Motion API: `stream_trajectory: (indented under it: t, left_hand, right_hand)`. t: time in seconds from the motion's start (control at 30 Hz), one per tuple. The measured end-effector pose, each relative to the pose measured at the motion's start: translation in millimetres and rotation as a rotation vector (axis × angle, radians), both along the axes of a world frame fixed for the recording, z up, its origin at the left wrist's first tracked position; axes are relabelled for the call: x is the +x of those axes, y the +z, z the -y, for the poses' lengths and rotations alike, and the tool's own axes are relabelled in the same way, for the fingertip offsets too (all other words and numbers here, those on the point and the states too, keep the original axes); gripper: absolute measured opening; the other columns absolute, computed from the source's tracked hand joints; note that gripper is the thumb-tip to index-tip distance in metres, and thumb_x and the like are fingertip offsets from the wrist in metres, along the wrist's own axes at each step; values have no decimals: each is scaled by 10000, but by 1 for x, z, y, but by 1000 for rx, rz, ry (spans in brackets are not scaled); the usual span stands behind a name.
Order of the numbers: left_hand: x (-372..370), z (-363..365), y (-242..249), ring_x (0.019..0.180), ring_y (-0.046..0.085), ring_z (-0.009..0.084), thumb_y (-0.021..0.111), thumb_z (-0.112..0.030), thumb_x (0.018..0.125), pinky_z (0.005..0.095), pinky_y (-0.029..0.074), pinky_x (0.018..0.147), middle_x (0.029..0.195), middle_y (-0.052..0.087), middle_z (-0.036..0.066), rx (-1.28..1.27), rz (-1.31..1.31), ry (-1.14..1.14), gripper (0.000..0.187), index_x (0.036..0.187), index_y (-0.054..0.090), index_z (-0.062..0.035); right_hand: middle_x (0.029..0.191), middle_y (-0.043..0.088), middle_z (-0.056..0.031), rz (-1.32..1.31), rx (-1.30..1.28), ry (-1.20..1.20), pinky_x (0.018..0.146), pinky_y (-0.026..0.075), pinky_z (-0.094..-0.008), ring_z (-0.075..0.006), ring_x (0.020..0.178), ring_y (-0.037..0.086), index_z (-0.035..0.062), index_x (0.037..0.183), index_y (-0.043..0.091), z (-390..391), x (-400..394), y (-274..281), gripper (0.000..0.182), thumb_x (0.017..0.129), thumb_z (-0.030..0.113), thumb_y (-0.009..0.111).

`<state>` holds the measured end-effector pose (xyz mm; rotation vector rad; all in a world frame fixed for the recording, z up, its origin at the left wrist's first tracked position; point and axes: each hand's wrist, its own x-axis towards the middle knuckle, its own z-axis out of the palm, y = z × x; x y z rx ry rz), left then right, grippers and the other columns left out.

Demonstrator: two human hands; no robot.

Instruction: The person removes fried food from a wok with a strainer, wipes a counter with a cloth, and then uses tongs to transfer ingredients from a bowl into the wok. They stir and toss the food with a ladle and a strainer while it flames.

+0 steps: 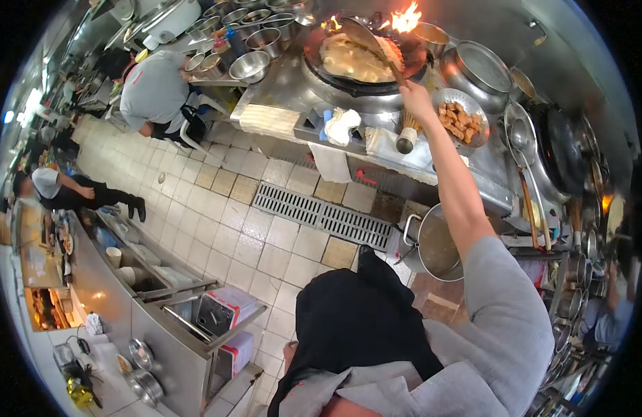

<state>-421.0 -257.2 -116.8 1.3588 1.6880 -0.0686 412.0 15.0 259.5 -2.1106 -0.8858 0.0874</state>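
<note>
My right hand point(417, 103) is closed round the handle of a long-handled ladle point(381, 52). The ladle reaches across a wok point(411, 78) on the stove. Pale, bubbling liquid point(352, 57) fills the wok, and flames point(406, 17) rise behind its rim. To the right of my right wrist, browned cubes of food point(460, 121) lie in a perforated metal strainer point(442, 97). A bamboo brush point(408, 132) lies just below that hand. My left hand point(290, 352) hangs low beside my black apron; its fingers are mostly hidden.
A large pot point(439, 243) stands beside my right leg. Metal bowls point(250, 67) crowd the counter's left end, with crumpled white cloth point(342, 126) on the front edge. A person point(154, 90) sits at the left. A floor drain grate point(321, 214) runs across the tiles.
</note>
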Motion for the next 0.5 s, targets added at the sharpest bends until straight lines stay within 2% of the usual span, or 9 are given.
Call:
stream_trajectory:
  t: [0.03, 0.07, 0.1, 0.17, 0.23, 0.3, 0.37, 0.4, 0.5]
  left_hand:
    - [0, -5, 6, 632, 622, 191, 547, -161, 758, 294, 467, 506, 767, 642, 158, -15, 17, 21, 316, 998, 620, 31]
    - [49, -29, 79, 625, 619, 180, 540, -98, 743, 290, 462, 494, 769, 641, 160, -83, 23, 224, 305, 1010, 612, 30]
    - [90, -53, 134, 619, 617, 177, 545, -83, 737, 288, 462, 492, 767, 641, 158, -44, 68, 274, 305, 1013, 610, 28]
    - [127, -71, 191, 608, 613, 171, 554, -51, 727, 284, 461, 486, 763, 640, 155, 26, 146, 368, 309, 1021, 606, 26]
    - [117, -67, 174, 600, 611, 172, 558, -32, 723, 281, 466, 495, 761, 643, 150, -10, 177, 347, 311, 1026, 603, 22]
    - [113, -71, 141, 593, 609, 176, 571, -37, 726, 279, 471, 501, 761, 644, 149, -19, 182, 322, 310, 1029, 602, 20]
    - [91, -55, 109, 587, 609, 181, 594, -67, 735, 280, 473, 504, 762, 645, 152, -17, 139, 303, 306, 1028, 604, 20]
    - [93, -52, 122, 672, 635, 213, 637, -122, 737, 297, 493, 580, 803, 658, 166, -23, 48, 223, 316, 1016, 611, 25]
    - [32, -8, 21, 784, 644, 237, 671, -172, 717, 312, 497, 675, 844, 664, 176, 13, -58, 39, 351, 1003, 622, 26]
  right_hand:
    - [1027, 599, -236, -13, 2, 21, 858, 429, -410, -370, 1007, 558, 122, 1177, 564, 8, -16, 20, 377, 839, 279, 503]
    - [1034, 597, -233, 51, -6, 3, 855, 431, -411, -365, 1005, 559, 118, 1165, 571, 23, -38, 34, 372, 841, 285, 501]
    - [1027, 600, -231, 40, 9, 33, 854, 431, -410, -368, 1001, 559, 116, 1165, 571, 27, -44, 30, 373, 843, 288, 496]
    - [1013, 606, -227, 7, 28, 87, 853, 432, -408, -373, 994, 559, 112, 1165, 570, 41, -42, 12, 375, 847, 294, 486]
    - [1015, 611, -217, -23, -75, 45, 853, 434, -390, -364, 1002, 565, 105, 1166, 568, 27, -9, -7, 370, 849, 281, 490]
    - [1024, 614, -209, -202, -17, -71, 853, 434, -382, -361, 1002, 569, 106, 1155, 576, 16, -11, 21, 358, 849, 273, 495]
    - [1030, 618, -206, -134, 72, -84, 863, 428, -373, -351, 1007, 572, 91, 1148, 580, 14, -15, 26, 361, 848, 274, 500]
    - [1033, 620, -204, -103, 115, -92, 869, 425, -369, -347, 1009, 574, 83, 1145, 583, 15, -16, 25, 363, 848, 275, 502]
    - [928, 651, -179, -331, 119, -162, 775, 461, -348, -293, 862, 620, 47, 1156, 572, -15, 28, -36, 378, 848, 259, 518]
